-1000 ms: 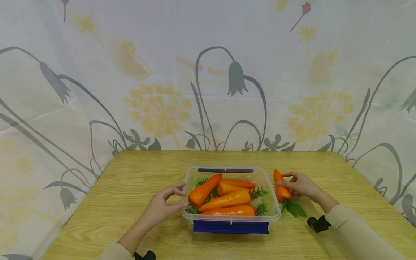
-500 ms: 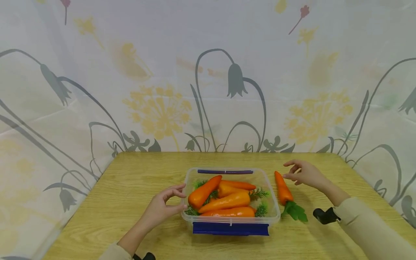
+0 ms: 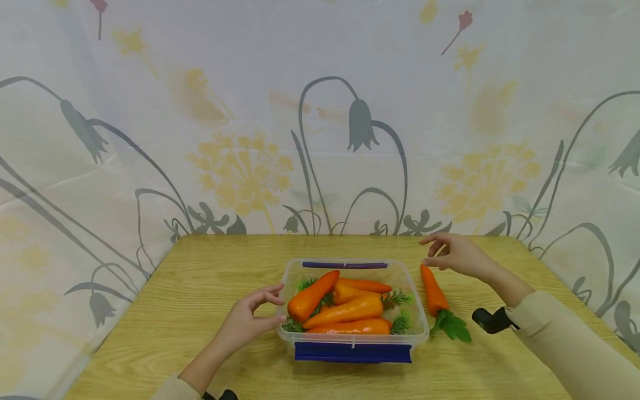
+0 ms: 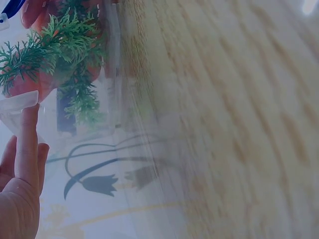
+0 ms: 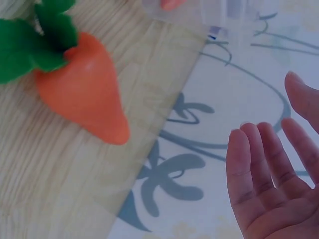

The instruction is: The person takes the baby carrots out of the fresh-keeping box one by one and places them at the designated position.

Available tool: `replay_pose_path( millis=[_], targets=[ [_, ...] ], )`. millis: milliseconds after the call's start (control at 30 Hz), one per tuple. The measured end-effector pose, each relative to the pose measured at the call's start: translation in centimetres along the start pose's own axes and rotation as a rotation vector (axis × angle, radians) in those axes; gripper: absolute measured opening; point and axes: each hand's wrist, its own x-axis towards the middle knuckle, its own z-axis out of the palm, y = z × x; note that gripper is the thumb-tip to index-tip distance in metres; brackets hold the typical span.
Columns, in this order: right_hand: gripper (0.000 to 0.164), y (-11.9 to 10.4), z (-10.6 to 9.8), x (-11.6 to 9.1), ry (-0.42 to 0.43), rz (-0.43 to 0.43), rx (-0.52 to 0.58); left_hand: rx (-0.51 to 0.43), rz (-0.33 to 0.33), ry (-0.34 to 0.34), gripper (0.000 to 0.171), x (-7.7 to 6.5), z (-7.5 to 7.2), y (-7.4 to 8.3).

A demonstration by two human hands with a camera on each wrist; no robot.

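A clear plastic food container (image 3: 355, 340) with blue side latches holds several orange carrots (image 3: 345, 311) with green sprigs. My left hand (image 3: 247, 319) is at its left wall, fingertips and thumb right at the rim; in the left wrist view a straight finger (image 4: 27, 144) meets the clear rim's corner. To the container's right, a single carrot (image 3: 434, 291) with broad green leaves lies on the table, its tip pointing away from me. Just beyond that tip is my right hand (image 3: 460, 255), raised and holding nothing. Its fingers (image 5: 271, 159) are spread loosely in the right wrist view.
The wood-grain table (image 3: 215, 261) ends at a pale flowered cloth (image 3: 320, 166) hanging behind and at both sides. A black wrist device (image 3: 492, 320) is by the right sleeve, another (image 3: 227, 395) by the left.
My right hand has let go of the single carrot beside the container, then risen and moved away toward the table's far side. The left hand has stayed at the container's rim.
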Motion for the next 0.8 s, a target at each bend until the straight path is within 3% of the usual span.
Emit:
replay_pose_path(
  millis=[500, 800],
  targets=[
    [0.041, -3.1, 1.3, 1.9, -0.016, -0.139, -0.051, -0.003, 0.009, -0.006, 0.022, 0.0, -0.1, -0.2],
    [0.04, -4.4, 2.3, 3.0, -0.07, -0.19, -0.039, -0.018, 0.016, -0.013, 0.023, 0.0, 0.0, -0.1]
  ],
)
